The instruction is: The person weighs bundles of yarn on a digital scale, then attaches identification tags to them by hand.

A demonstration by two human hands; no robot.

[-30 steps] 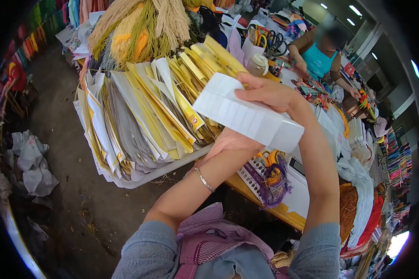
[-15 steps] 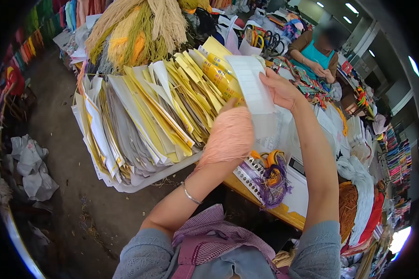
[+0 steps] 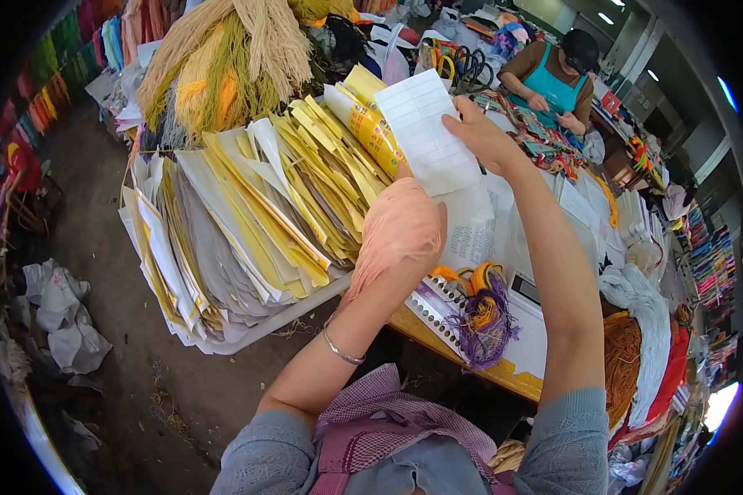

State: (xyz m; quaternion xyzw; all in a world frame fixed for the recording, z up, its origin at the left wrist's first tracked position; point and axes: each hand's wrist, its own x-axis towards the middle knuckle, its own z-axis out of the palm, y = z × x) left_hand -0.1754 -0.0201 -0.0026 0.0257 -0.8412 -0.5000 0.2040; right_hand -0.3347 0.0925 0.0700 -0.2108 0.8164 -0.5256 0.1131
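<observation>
A white sheet with faint ruled lines is held up by its right edge in my right hand, thumb on its face. My left hand is at the sheet's lower left edge, mostly hidden behind a peach yarn bundle draped over the hand and wrist; its fingers are hard to see. Just left of the sheet, a yellow printed wrapper stands at the end of a row of yellow and white paper folders in a white tray.
Olive and beige yarn hanks lie behind the folders. Purple and orange threads rest on a spiral notebook. Scissors stand further back. A co-worker in a teal apron sits at the back right.
The sheet has turned to face the camera more squarely and shifted slightly left, with my right hand following. The co-worker's hands have moved apart.
</observation>
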